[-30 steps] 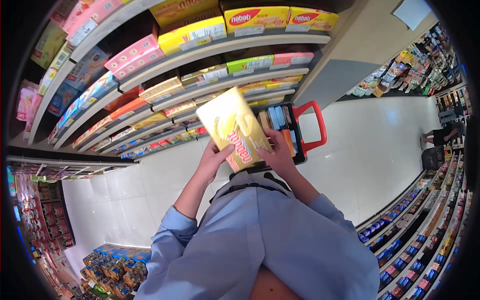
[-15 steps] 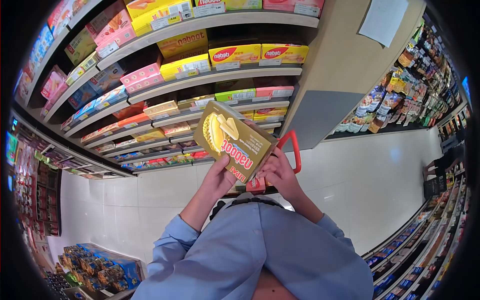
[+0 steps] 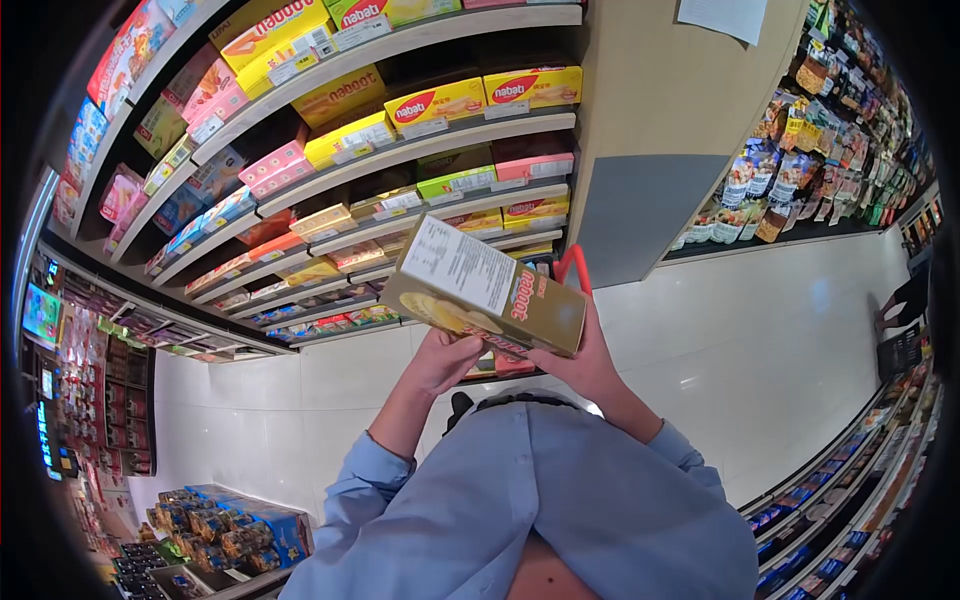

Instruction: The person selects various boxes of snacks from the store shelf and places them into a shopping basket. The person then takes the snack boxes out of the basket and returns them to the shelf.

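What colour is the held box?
The box is gold-brown with a white panel; head view.

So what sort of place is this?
Probably a supermarket or snack shop: shelves lined with boxed goods, price labels along the fronts, and many packets on display beyond the grey-and-beige panel.

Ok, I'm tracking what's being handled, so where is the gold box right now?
In the head view, the gold box is near the centre, held between the left hand and the right hand, with the red handle by its right end.
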Action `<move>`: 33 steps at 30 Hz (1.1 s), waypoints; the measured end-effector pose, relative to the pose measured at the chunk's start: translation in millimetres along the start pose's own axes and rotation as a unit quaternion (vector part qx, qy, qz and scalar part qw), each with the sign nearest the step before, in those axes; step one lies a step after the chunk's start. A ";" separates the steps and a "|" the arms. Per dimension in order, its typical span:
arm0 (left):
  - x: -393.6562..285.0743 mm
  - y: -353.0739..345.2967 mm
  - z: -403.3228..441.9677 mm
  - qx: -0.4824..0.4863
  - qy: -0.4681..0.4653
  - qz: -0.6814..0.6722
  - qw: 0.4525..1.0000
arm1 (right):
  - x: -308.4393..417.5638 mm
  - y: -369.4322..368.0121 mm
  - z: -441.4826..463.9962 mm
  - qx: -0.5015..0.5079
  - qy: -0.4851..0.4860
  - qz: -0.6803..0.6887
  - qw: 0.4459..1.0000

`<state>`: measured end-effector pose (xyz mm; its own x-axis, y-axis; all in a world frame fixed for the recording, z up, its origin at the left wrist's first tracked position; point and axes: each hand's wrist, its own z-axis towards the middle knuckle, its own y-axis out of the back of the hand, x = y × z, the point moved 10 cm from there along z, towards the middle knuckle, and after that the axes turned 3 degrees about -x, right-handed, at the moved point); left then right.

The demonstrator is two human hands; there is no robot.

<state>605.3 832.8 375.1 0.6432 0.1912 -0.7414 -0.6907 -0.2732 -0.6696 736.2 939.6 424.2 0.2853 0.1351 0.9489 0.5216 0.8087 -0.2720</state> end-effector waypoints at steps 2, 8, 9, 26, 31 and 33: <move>1.3 -0.1 1.9 -0.005 -0.008 0.005 1.000 | 4.5 4.9 -4.5 -0.008 0.000 -0.010 1.000; -19.7 -2.5 -13.6 -0.015 -0.011 -0.160 0.987 | 48.4 22.2 -13.0 -0.016 0.287 -0.249 0.925; -28.0 -11.4 -16.0 0.010 -0.010 -0.229 0.973 | 51.9 23.8 -14.2 -0.003 0.303 -0.279 0.911; -34.6 26.5 -22.1 -0.082 -0.021 -0.131 0.988 | -25.1 55.4 21.3 -0.035 -0.025 0.069 0.997; -42.8 26.0 -15.5 -0.120 -0.059 -0.074 0.988 | -49.8 38.0 20.2 0.016 -0.148 0.178 0.973; -46.6 22.6 -11.6 -0.131 -0.068 -0.017 0.989 | -58.0 38.3 22.7 0.012 -0.163 0.225 0.960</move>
<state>563.6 806.8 395.0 0.6015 0.3254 -0.7296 -0.5490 -0.4951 -0.6734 721.5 975.7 362.4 0.2095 0.6434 0.7363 0.3844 0.6382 -0.6670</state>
